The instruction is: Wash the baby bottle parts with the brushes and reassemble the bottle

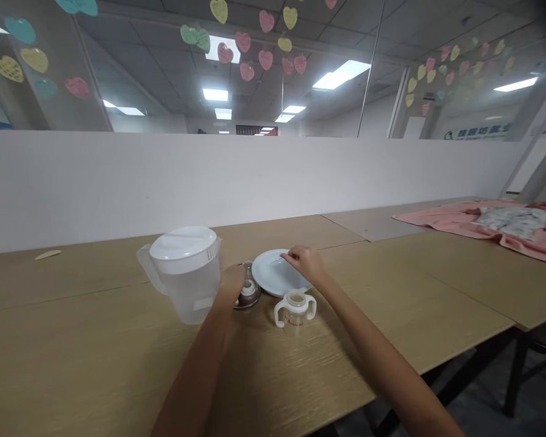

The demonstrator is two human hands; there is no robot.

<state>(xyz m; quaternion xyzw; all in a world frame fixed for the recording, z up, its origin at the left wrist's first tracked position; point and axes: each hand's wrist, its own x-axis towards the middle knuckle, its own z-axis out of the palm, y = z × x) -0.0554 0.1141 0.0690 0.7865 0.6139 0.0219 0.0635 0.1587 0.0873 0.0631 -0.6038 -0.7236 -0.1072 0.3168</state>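
My left hand [233,283] is beside a small round dark dish [248,298], between it and the pitcher. Its fingers are mostly hidden behind the hand, so its grip is unclear. A baby bottle nipple with a pale collar [248,285] stands on the dish. My right hand [306,262] is closed in a pinch over a white plate [273,286]; a thin, pale stick-like thing [276,261] extends left from its fingertips. Nearer to me stands a clear baby bottle [295,308] with two white handles, its top open.
A lidded translucent pitcher [188,285] stands left of my left hand. Far right, a pink cloth [455,222] lies under a doll-like figure in patterned clothing [512,221]. A white partition [255,182] runs behind the wooden table [118,352]. A flat pale oval piece [48,255] lies far left.
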